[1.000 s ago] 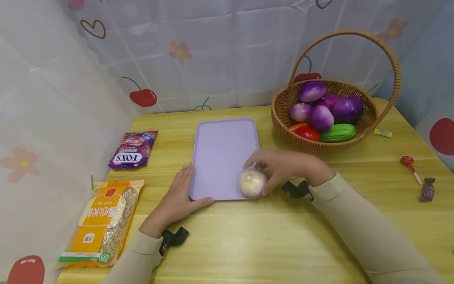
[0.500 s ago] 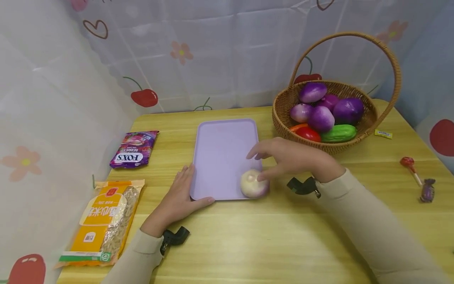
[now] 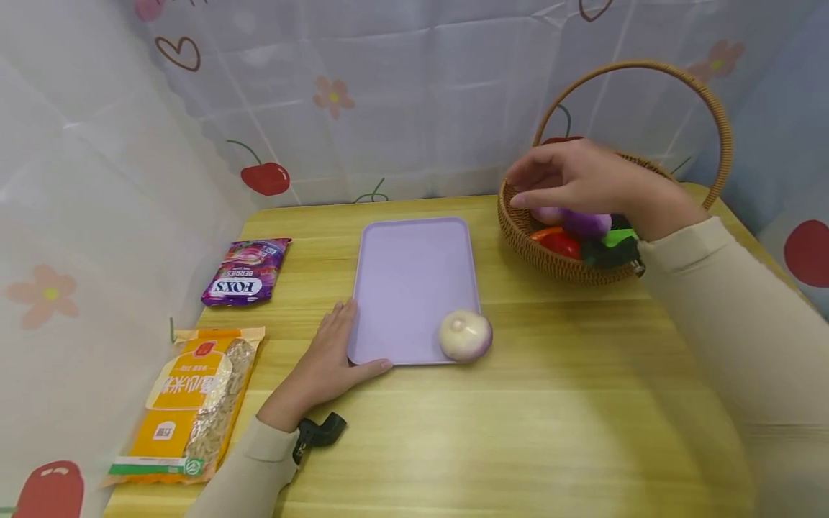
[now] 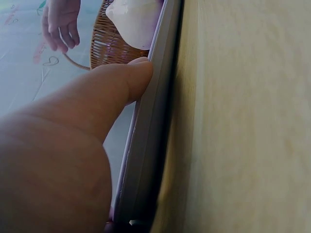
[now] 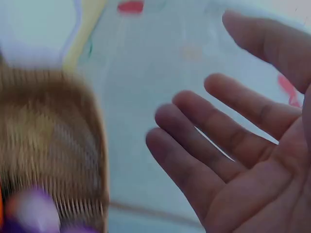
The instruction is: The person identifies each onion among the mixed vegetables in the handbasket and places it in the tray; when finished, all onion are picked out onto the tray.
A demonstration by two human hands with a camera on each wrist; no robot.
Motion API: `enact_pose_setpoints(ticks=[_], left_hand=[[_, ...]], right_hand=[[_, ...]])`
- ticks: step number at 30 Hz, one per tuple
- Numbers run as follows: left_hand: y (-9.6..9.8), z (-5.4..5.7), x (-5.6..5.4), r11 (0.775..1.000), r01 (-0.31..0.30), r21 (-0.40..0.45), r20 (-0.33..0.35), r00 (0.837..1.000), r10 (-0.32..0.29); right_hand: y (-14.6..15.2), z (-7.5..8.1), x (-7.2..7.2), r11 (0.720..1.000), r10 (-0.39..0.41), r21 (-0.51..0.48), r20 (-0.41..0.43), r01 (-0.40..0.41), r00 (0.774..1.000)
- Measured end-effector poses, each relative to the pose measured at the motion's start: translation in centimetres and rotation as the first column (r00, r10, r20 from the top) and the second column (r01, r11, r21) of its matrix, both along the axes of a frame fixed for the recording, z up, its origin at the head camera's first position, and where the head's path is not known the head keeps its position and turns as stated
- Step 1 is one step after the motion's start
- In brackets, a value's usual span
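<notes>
left hand flat, fingers relaxed, on tray near-left corner | right hand empty, fingers spread, over basket, seemingly not touching | onion on tray near-right corner

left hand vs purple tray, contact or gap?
Touching. In the head view the left hand lies against the purple tray's near-left corner; in the left wrist view the thumb presses on the tray's rim with no gap.

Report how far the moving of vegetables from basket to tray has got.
Done: one pale onion lies on the purple tray. In hand: the empty right hand hovers over the basket; the left hand rests against the tray's corner. Left: the purple onions in the basket.
</notes>
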State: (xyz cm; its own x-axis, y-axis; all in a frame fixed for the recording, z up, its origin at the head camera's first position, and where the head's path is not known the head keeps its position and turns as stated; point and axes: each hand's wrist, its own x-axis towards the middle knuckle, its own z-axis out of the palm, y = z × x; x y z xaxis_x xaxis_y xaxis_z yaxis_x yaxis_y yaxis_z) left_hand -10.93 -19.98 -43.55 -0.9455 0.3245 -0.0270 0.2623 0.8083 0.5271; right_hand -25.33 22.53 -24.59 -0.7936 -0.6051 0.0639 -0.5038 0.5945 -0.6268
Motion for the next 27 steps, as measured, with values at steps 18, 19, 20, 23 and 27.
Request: enact_pose_setpoints(ticks=[18,19,20,23,27], left_hand=[[0.1,0.1,0.1,1.0,0.006,0.008,-0.013,1.0,-0.006],[0.2,0.1,0.1,1.0,0.007,0.008,-0.011,1.0,-0.007],[0.2,0.1,0.1,1.0,0.007,0.008,-0.01,1.0,-0.007],[0.3,0.2,0.2,1.0,0.009,0.007,-0.008,1.0,-0.009],[0.3,0.4,0.2,1.0,0.008,0.006,-0.006,1.0,-0.008]], right_hand=[[6.2,-0.2,-8.5,0.917,-0.382,0.136,0.029,0.375,0.924],[6.4,-0.3,-8.6,0.913,-0.391,0.136,0.028,0.384,0.92],[6.6,-0.3,-8.6,0.91,-0.398,0.141,0.027,0.391,0.917],[6.9,-0.5,-8.6,0.903,-0.413,0.15,0.036,0.403,0.91],[7.0,-0.7,-8.5,0.899,-0.421,0.161,0.051,0.408,0.906]])
